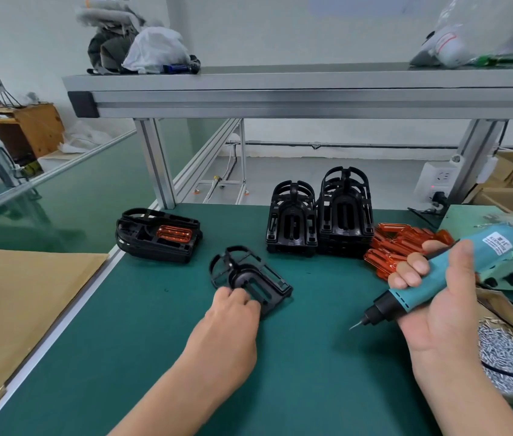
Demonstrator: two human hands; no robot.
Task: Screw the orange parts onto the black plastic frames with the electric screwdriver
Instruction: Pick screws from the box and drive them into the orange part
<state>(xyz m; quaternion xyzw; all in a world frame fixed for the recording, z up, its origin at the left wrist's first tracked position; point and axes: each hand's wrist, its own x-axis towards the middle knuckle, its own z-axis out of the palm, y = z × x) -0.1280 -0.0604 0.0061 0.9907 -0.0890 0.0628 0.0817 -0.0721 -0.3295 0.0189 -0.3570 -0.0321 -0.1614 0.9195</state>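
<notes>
Right hand (437,297) grips screwdriver (485,247); left hand (233,306) holds frame (258,278).

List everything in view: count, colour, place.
loose frame: 1, black, mat centre, under left hand
finished frames: 1 stack, black, orange part on top, back left
empty frames: 2 stacks, black, back centre
orange parts: pile, orange, right of empty frames
screwdriver: 1, teal, in right hand
screws: heap, silver, far right
cardboard: 1 sheet, brown, left
shelf: 1, grey, overhead
mat: 1, green, benchtop
left hand: grips loose frame
right hand: grips screwdriver
</notes>
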